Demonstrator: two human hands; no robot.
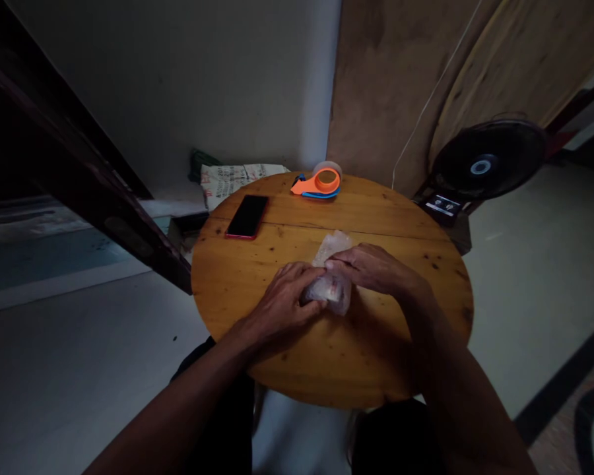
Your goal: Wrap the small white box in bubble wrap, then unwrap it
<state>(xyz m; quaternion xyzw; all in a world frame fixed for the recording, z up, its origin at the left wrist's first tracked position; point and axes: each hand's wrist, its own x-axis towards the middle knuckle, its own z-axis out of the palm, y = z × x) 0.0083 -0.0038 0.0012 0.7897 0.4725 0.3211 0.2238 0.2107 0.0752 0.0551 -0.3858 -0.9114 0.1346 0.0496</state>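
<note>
A small bundle in translucent bubble wrap (332,290) lies on the round wooden table (287,356), near its middle. What is inside the wrap is too blurred to make out. From the left, my left hand (290,297) grips the bundle, thumb low and fingers over its upper side. My right hand (369,265) comes in from the right, its fingers closed in a pinch on the top of the wrap. The fingertips of both hands nearly meet over the bundle.
Towards the back edge stands an orange and blue tape dispenser (321,183) with a tape roll. A phone with a red edge (247,216) lies at the back left. Beyond the table are a printed sack (242,181) and, at right, a dark fan (485,161).
</note>
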